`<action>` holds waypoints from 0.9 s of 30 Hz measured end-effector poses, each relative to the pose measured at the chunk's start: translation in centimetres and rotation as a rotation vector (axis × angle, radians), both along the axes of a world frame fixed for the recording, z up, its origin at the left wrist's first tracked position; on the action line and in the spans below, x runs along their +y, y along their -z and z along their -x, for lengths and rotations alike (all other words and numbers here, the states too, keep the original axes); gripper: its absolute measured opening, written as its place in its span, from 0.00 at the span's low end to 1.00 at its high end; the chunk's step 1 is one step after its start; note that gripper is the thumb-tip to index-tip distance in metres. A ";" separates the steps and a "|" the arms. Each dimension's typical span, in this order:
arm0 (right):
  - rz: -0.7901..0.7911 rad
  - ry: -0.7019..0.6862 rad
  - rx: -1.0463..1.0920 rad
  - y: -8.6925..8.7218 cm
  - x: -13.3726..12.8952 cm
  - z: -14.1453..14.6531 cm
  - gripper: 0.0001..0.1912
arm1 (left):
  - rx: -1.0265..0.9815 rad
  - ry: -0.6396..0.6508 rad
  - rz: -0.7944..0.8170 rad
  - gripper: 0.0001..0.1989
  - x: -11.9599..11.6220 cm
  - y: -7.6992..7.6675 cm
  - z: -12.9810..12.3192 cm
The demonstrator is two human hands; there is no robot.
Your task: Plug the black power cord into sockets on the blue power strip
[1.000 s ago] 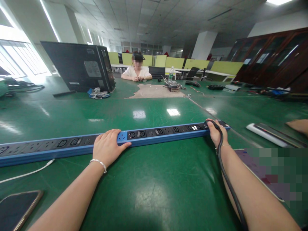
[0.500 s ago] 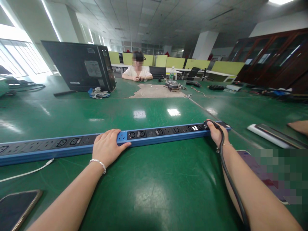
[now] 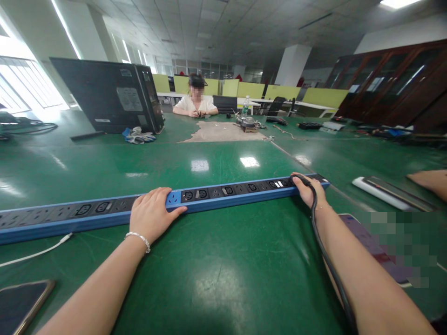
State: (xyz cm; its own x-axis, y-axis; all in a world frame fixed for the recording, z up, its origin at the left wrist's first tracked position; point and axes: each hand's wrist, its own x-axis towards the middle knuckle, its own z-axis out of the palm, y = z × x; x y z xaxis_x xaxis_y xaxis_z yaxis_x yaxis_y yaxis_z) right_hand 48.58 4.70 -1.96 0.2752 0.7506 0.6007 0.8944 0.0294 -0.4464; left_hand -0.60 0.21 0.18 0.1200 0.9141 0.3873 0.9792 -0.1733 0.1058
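A long blue power strip [image 3: 216,197] with black sockets lies across the green table, running from the left edge to the right of centre. My left hand [image 3: 152,209] rests over its middle, fingers on the far side and thumb along the near side, beside a blue socket. Near the strip's right end, my right hand [image 3: 309,190] is closed around the plug end of a black cable [image 3: 319,237], right at the sockets. The cable hangs down along my right forearm. The plug itself is mostly hidden by my fingers.
A phone [image 3: 23,304] and a white cable [image 3: 38,257] lie at the left. Further back are a black computer case [image 3: 108,97], gloves [image 3: 138,135], a bottle [image 3: 246,106] and a seated person [image 3: 195,102]. At the right are a white bar [image 3: 379,193] and another person's hand [image 3: 428,182].
The whole view has shifted slightly, so things appear a little further left. Both hands keep their places on the strip.
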 end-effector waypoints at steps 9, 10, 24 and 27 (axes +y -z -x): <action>0.000 0.030 -0.007 0.4 -0.8 1.1 0.21 | 0.009 -0.004 0.006 0.32 0.0 0.0 0.0; 0.007 0.027 -0.015 0.3 -0.8 1.0 0.20 | 0.009 -0.005 0.006 0.32 0.0 0.0 0.0; 0.028 0.035 -0.043 0.5 -0.9 1.0 0.22 | 0.010 -0.018 0.025 0.33 -0.1 -0.1 -0.1; -0.001 0.023 -0.022 0.7 -0.7 0.8 0.21 | 0.008 -0.020 0.022 0.33 0.0 -0.1 -0.1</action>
